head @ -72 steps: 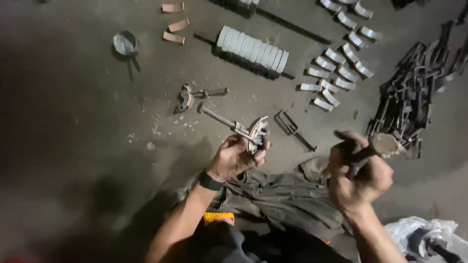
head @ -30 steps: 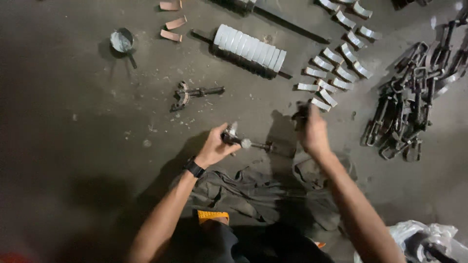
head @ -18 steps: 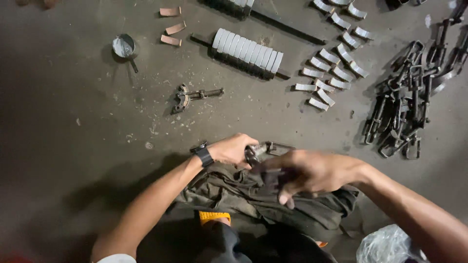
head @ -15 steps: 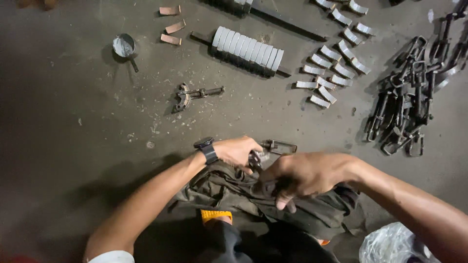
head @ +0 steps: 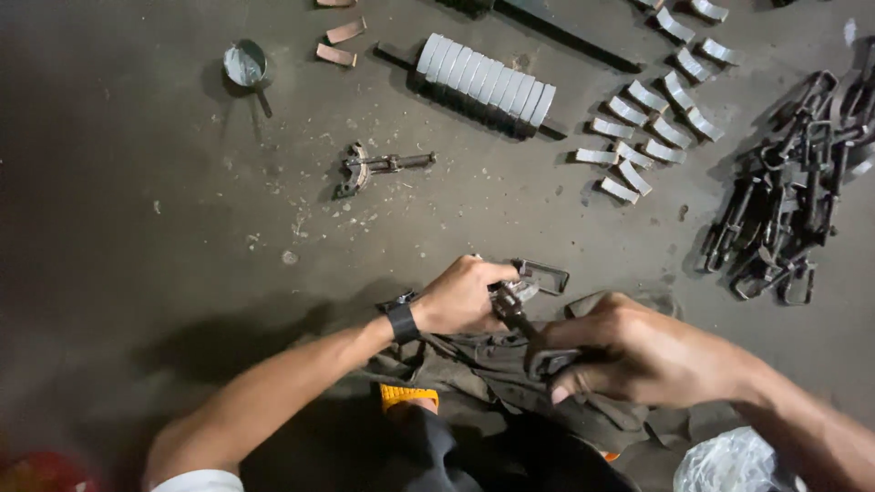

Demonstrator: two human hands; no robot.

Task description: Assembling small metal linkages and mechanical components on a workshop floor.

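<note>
My left hand (head: 462, 298), with a black watch on its wrist, grips the rounded end of a metal clamp-like part (head: 515, 305) low in the view. My right hand (head: 638, 355) is closed around the dark lower end of the same part. Both hands hold it just above a crumpled dark cloth (head: 492, 374) on the concrete floor. A rectangular metal loop (head: 543, 274) lies just beyond my left hand.
A similar clamp part (head: 378, 168) lies on the floor further off. Beyond it are a row of pale blocks on a bar (head: 487, 81), scattered pale pieces (head: 652, 128), a small pan (head: 246, 66), a dark metal heap (head: 788, 210) at right and a plastic bag (head: 734, 465).
My right hand, which held a hammer-like tool and then reached away, has come back onto the part. Both hands have drawn nearer to me, over the cloth.
</note>
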